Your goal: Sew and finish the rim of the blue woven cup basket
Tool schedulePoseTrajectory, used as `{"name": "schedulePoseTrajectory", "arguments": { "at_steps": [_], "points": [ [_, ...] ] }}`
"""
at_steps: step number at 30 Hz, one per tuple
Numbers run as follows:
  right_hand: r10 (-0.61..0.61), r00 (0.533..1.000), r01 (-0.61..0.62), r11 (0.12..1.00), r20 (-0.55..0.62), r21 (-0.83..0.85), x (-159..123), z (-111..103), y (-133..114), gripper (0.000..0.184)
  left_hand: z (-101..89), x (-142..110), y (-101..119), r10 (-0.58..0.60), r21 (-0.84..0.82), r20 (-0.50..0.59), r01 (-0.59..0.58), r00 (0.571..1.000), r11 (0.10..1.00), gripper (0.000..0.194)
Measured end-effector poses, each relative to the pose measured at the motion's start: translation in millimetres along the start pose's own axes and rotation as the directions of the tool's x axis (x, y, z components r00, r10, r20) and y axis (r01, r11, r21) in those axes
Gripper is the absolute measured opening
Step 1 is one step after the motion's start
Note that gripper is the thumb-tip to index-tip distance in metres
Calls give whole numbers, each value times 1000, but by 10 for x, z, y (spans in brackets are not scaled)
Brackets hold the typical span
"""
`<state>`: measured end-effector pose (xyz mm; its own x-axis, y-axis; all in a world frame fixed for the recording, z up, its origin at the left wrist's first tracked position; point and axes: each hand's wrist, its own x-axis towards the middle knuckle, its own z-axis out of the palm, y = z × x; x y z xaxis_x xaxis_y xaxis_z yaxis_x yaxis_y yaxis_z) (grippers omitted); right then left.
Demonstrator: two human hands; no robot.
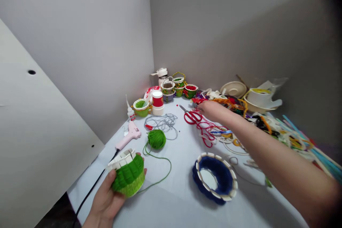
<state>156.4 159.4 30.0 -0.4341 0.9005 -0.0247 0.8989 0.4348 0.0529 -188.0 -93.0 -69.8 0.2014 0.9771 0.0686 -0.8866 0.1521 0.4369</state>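
Note:
My left hand (pixel 109 194) is wrapped round a small basket (pixel 128 176), a white slotted cup woven with bright and light green yarn and tilted on its side. A green strand runs from it to a ball of green yarn (pixel 156 139) on the table. At the far right my right hand (pixel 207 108) reaches over the edge of the craft pile, beside the red-handled scissors (pixel 190 114) and red yarn (pixel 205 128). Its fingertips are blurred and partly hidden, so any grip there is unclear. Between my arms sits a dark blue yarn-woven basket (pixel 196 178) with white slats.
A pink glue gun (pixel 129 136) with a black cord, a glue bottle (pixel 130 113) and tangled grey cord (pixel 164 123) lie on the left. Several finished small baskets (pixel 190 92) stand in the back corner. Mixed yarn and craft scraps (pixel 235 103) crowd the right side by the wall.

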Motion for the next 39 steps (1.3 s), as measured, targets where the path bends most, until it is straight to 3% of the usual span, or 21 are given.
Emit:
{"name": "schedulePoseTrajectory", "arguments": {
  "at_steps": [4,10,14,18,20,22,25,29,33,36,39],
  "points": [
    [-62,998,62,998,-23,15,315,155,-274,32,19,-62,46,-40,-45,-26,39,999,998,42],
    [-59,993,61,998,-105,9,401,343,-233,36,89,-429,197,39,0,-40,-39,998,999,49],
    [-79,993,88,991,-87,103,415,267,-380,30,317,-766,367,180,75,-10,-178,984,981,61],
    [-209,976,216,959,-59,182,231,60,-766,34,548,-1033,490,309,123,-91,-297,947,947,63],
    [-355,933,358,903,-59,239,111,-19,-993,45,631,-1095,525,342,154,-164,-318,925,935,65],
    [-525,847,524,805,-77,278,23,-42,-1223,62,691,-1101,538,361,195,-232,-320,903,927,69],
    [-665,744,666,728,-66,166,-41,8,-1546,71,723,-1045,516,382,242,-231,-328,895,913,75],
    [-681,730,683,730,-57,13,-148,-48,-1858,46,680,-999,466,421,244,-125,-383,898,891,82],
    [-735,650,754,591,-194,286,-448,-424,-2101,40,722,-984,417,443,248,-156,-399,883,883,77],
    [-700,653,728,477,-288,492,-738,-694,-2341,34,838,-943,356,531,294,-169,-472,830,831,74],
    [-674,648,690,321,-355,649,-976,-816,-2589,39,929,-1012,315,632,391,-163,-539,757,746,66]
  ]
}}
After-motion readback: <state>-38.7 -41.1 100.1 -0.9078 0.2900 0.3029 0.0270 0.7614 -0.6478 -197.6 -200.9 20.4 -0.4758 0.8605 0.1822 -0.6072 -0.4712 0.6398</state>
